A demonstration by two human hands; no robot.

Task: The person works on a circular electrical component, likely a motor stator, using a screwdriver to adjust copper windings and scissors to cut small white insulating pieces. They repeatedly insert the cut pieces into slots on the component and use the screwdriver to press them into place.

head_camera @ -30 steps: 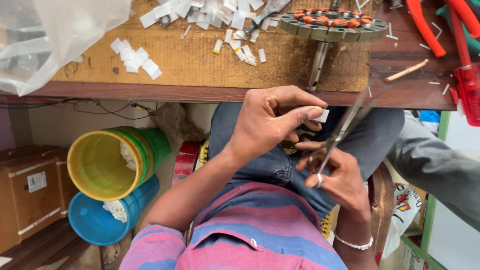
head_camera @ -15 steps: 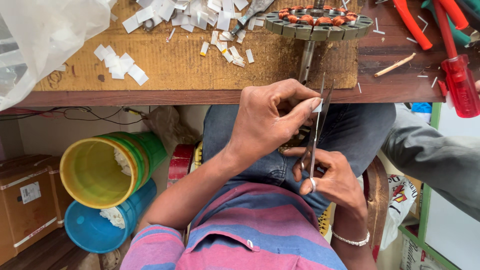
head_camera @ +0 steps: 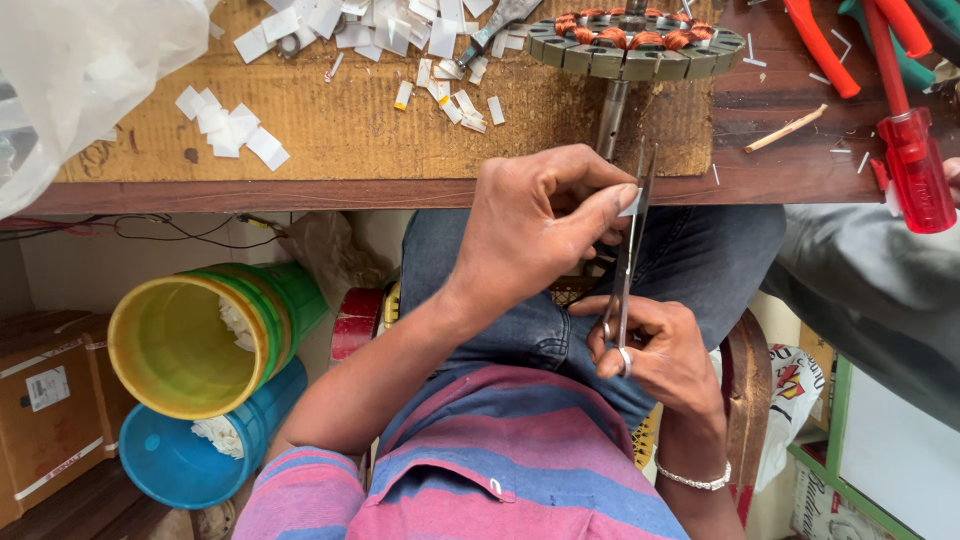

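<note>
My left hand (head_camera: 535,232) pinches a small white paper piece (head_camera: 630,204) between thumb and fingers, just below the workbench edge. Below it, my right hand (head_camera: 655,350), a bracelet on its wrist, grips steel scissors (head_camera: 627,255) that point straight up, the blades closing around the paper piece. Both hands hover over my lap in blue jeans. On the bench above stands a motor stator with copper windings (head_camera: 635,40) on a shaft. Several cut white paper pieces (head_camera: 235,130) lie on the cardboard sheet (head_camera: 350,120).
Red-handled pliers (head_camera: 820,45) and a red screwdriver (head_camera: 910,150) lie on the wooden bench at the right. Another person's grey sleeve (head_camera: 870,290) reaches in from the right. Yellow-green (head_camera: 190,340) and blue (head_camera: 190,460) buckets and a cardboard box (head_camera: 45,400) sit lower left. A plastic bag (head_camera: 70,70) lies upper left.
The scissors have swung from a slant to upright against the paper piece. My left hand has stayed in place, fingers pinched tighter. The view has moved slightly closer.
</note>
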